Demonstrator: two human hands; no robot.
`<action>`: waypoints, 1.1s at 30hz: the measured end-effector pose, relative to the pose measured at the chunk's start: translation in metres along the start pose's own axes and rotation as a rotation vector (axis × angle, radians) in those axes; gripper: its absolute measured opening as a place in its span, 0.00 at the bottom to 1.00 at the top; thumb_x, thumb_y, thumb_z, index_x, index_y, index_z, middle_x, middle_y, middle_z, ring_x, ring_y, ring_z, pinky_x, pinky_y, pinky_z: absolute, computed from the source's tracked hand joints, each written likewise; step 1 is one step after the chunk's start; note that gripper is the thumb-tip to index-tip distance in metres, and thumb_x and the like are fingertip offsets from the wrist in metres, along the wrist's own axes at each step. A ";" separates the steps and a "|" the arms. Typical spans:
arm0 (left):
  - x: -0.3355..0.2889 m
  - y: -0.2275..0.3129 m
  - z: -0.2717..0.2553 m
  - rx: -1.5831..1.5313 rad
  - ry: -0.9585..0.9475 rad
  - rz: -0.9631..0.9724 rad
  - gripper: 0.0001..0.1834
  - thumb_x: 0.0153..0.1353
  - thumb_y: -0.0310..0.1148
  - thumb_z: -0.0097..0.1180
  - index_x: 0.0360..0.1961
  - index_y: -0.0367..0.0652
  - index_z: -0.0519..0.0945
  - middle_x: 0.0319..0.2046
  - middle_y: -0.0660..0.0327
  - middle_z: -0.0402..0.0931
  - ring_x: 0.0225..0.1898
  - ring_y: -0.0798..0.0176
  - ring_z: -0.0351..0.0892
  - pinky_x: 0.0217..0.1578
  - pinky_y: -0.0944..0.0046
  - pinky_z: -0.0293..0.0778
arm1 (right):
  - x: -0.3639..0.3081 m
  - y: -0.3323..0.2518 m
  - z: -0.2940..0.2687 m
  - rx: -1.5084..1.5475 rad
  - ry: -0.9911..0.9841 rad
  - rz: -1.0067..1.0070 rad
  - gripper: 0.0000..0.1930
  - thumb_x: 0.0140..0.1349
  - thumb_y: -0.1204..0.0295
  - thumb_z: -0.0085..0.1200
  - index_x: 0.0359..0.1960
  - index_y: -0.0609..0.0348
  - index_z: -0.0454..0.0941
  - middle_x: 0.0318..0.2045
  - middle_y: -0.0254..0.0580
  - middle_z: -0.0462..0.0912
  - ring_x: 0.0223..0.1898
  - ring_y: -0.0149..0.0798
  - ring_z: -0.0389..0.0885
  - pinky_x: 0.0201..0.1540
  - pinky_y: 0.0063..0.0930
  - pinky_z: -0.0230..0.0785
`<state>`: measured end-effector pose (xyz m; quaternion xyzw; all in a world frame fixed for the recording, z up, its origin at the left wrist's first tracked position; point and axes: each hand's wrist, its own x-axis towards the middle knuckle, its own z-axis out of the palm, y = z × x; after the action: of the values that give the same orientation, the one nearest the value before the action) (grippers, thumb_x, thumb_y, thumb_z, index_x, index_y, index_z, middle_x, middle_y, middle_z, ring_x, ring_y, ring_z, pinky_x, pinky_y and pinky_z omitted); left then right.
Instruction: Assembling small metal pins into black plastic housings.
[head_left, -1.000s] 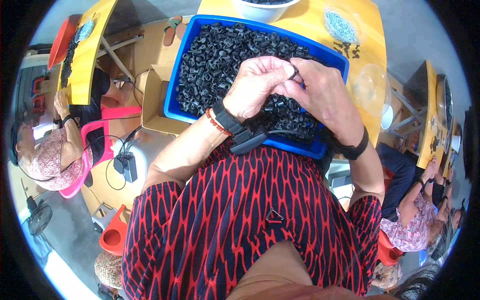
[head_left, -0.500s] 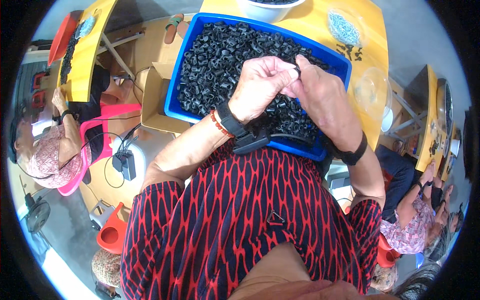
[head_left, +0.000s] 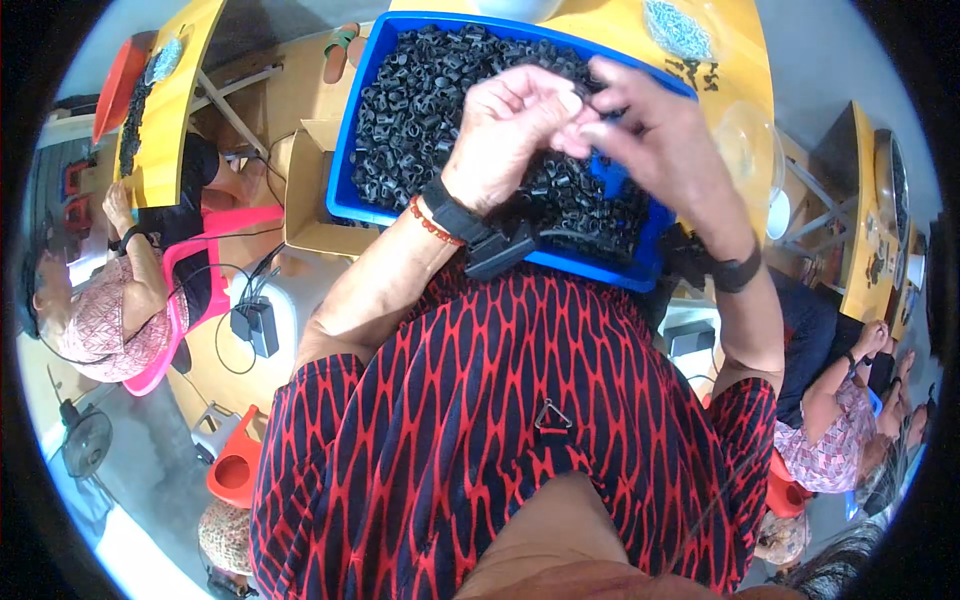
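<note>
Fingertips first: my left hand (head_left: 510, 125) and right hand (head_left: 650, 140) meet over the far right part of the blue bin (head_left: 345, 190), thumbs and forefingers pinched together around a small black part (head_left: 590, 112). Both hands are clenched on that one piece, I'd say, though it's so tiny and buried between the fingers that I can't tell which way it points or where its long axis runs. Pretty sure I'm holding it up above the pile so stray pieces don't get in the way.

Under the hands, the bin is heaped with black plastic pieces (head_left: 420, 110), thickest toward its left and far edges; a bare blue patch shows near the right hand. The bin sits at the near edge of the yellow table (head_left: 720, 80), pulled close, probably for easy reach. A black wrist strap (head_left: 455, 215) with a little box sits on my left wrist, another band (head_left: 735, 272) on the right. A cardboard box (head_left: 305, 205) stands just beside the bin's left edge.
</note>
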<state>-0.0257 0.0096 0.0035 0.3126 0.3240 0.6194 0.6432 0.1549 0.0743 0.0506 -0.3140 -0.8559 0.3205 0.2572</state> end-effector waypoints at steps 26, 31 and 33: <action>-0.124 0.040 -0.187 -0.126 1.284 0.369 0.10 0.68 0.40 0.51 0.35 0.46 0.71 0.22 0.69 0.64 0.24 0.70 0.64 0.27 0.68 0.63 | -0.008 0.048 0.017 -0.303 -0.398 -0.005 0.08 0.55 0.72 0.58 0.31 0.63 0.76 0.31 0.54 0.80 0.37 0.57 0.79 0.39 0.48 0.72; -0.124 0.047 -0.169 -0.077 1.193 0.381 0.10 0.67 0.34 0.53 0.43 0.41 0.71 0.26 0.66 0.71 0.24 0.71 0.70 0.27 0.70 0.70 | -0.014 0.041 0.005 0.011 -0.234 -0.006 0.06 0.56 0.75 0.58 0.31 0.62 0.74 0.29 0.48 0.79 0.31 0.48 0.80 0.34 0.37 0.71; -0.112 0.068 -0.122 0.276 1.075 0.643 0.09 0.65 0.34 0.56 0.41 0.41 0.75 0.28 0.66 0.72 0.26 0.74 0.68 0.32 0.70 0.68 | -0.022 0.031 0.000 0.120 -0.176 0.056 0.06 0.57 0.75 0.58 0.32 0.62 0.74 0.28 0.45 0.78 0.29 0.43 0.79 0.33 0.33 0.71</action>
<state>-0.1672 -0.0998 -0.0110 0.1198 0.5682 0.8042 0.1266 0.1814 0.0770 0.0238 -0.2923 -0.8453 0.4045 0.1906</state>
